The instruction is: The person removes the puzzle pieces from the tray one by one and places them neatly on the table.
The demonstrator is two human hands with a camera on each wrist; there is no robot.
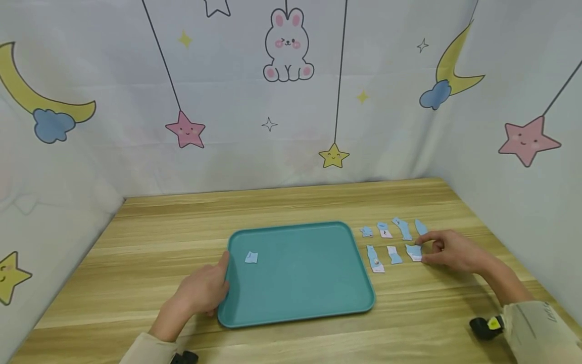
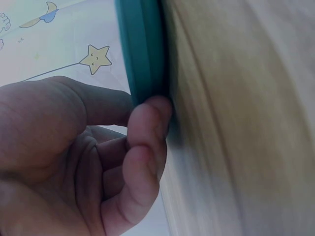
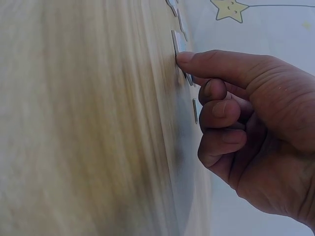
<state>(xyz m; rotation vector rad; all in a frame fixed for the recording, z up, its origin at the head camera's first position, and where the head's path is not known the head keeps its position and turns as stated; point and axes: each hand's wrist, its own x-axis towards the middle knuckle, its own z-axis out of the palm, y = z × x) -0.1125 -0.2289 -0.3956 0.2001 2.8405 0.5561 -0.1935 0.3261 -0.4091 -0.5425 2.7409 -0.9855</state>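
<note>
A teal rectangular tray (image 1: 300,283) lies on the table, with one small light blue puzzle piece (image 1: 251,258) on its left part. My left hand (image 1: 202,290) grips the tray's left rim; in the left wrist view the thumb lies along the edge and curled fingers (image 2: 147,125) come up beneath it. To the right of the tray, my right hand (image 1: 454,253) pinches a blue and white puzzle piece (image 1: 414,252) by its edges between thumb and index finger. The other fingers (image 3: 221,110) of that hand are curled in. The piece is low at the wooden surface.
Several more blue and white pieces lie in two rows right of the tray, among them a long one (image 1: 375,259), a short one (image 1: 394,255) and a pointed one (image 1: 421,227). Behind the wooden table (image 1: 182,215) hangs a printed white curtain (image 1: 245,167).
</note>
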